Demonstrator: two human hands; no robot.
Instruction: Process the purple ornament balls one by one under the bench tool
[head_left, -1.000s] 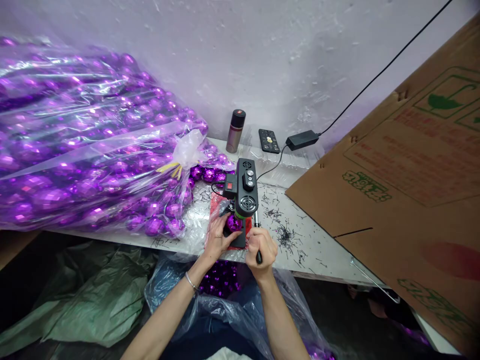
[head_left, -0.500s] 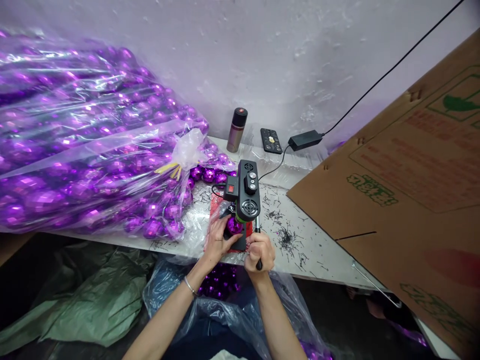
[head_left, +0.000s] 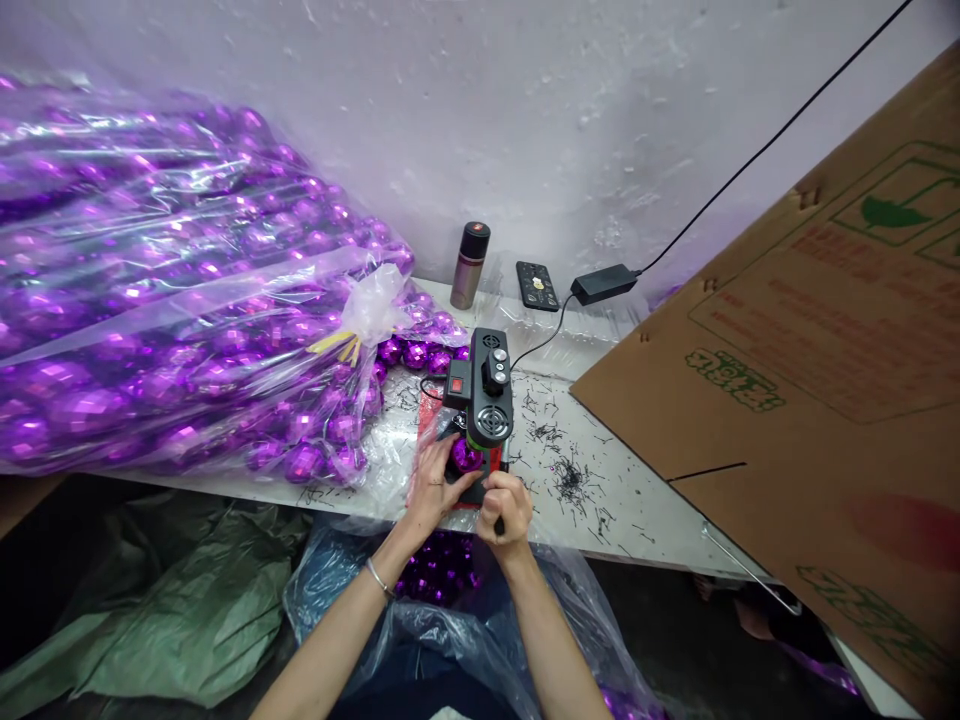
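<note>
A small black press machine [head_left: 484, 400] with a red switch stands on a red mat near the table's front edge. A shiny purple faceted ball [head_left: 465, 457] sits under its head. My left hand [head_left: 433, 480] holds this ball in place from the left. My right hand [head_left: 504, 505] is closed around the machine's black lever handle at the right, which is pulled low toward me.
A big clear bag of purple balls [head_left: 165, 300] fills the left of the white table [head_left: 637, 520]. A flask [head_left: 469, 265], a phone [head_left: 535, 284] and a power adapter [head_left: 602, 283] lie by the wall. A cardboard sheet [head_left: 817, 380] leans at right. A bag of purple balls [head_left: 442, 570] hangs below.
My right hand has drawn the lever handle down and slightly left, toward me. My left hand has stayed on the ball under the machine.
</note>
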